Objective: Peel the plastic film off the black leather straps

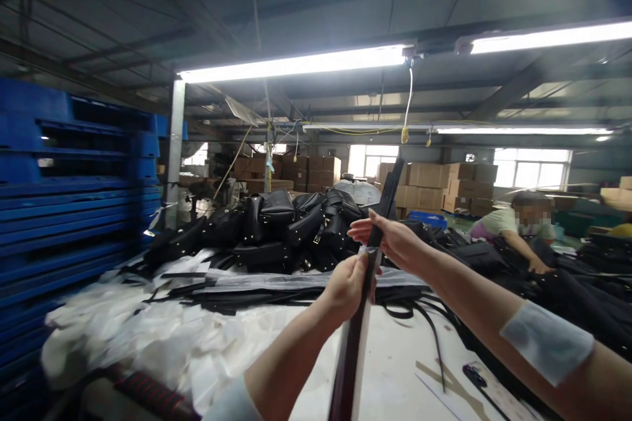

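A bundle of long black straps [353,348] runs upright and slightly tilted in front of me, from the bottom edge of the view to above my hands. My left hand [345,286] is closed around its middle, with a small pale piece showing near the thumb. Just above, my right hand [399,243] holds the upper part of the same bundle between thumb and fingers, its fingertips pointing left. More black straps [296,296] lie across the white table [390,348] beyond my hands. Behind them black leather bags [276,207] are heaped up.
White crumpled sheets [168,348] cover the table's left side. Blue pallets [64,223] are stacked at far left. A phone [476,375] lies at lower right. Across the table at right, another person [508,227] reaches into black goods. Cardboard boxes [429,174] stand behind.
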Demonstrator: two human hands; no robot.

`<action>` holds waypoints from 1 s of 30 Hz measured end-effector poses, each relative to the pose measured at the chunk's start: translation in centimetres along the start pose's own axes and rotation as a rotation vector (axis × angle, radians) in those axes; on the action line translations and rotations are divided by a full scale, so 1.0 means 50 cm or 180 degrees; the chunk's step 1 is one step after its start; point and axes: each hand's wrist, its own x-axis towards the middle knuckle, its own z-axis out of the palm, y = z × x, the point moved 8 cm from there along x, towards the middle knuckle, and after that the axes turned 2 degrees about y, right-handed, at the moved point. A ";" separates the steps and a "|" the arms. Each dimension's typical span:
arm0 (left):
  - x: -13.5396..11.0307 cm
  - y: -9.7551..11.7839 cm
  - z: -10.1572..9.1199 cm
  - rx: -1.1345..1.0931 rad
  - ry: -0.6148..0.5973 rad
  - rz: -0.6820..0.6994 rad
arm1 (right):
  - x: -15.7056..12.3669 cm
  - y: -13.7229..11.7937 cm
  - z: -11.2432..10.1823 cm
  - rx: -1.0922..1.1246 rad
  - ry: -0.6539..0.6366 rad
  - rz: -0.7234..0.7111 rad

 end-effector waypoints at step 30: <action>0.010 0.067 -0.002 -0.0020 0.0199 0.0371 | -0.032 -0.089 0.033 -0.0946 -0.0146 -0.1026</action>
